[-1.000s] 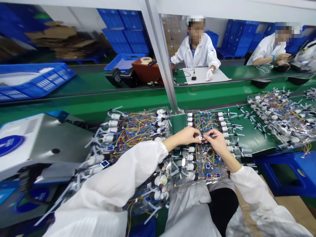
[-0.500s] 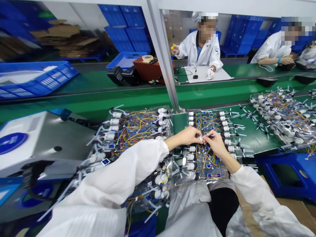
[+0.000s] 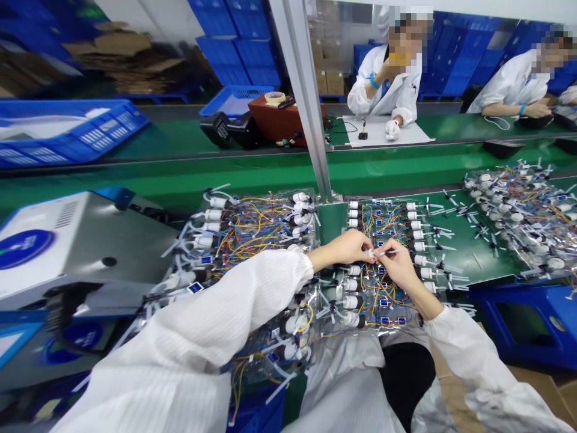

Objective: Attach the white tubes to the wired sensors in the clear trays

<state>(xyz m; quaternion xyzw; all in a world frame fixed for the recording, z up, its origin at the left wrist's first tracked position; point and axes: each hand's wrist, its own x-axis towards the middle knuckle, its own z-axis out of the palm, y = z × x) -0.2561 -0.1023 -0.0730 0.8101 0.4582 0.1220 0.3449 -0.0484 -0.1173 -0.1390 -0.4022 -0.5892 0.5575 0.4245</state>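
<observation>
Head view: left hand [image 3: 349, 248] pinches small white part [image 3: 371, 254] at fingertips. Right hand [image 3: 399, 264] pinches thin pale strip [image 3: 396, 251], long axis roughly crosswise. Part between hands, nearer left fingertips, above wired units [image 3: 351, 302].

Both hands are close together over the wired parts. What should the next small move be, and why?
Probably steady the left hand and adjust only slightly with the right hand: the left pinches a small white piece, the right holds a thin pale item close beside it, and coloured wires lie nearby.
</observation>
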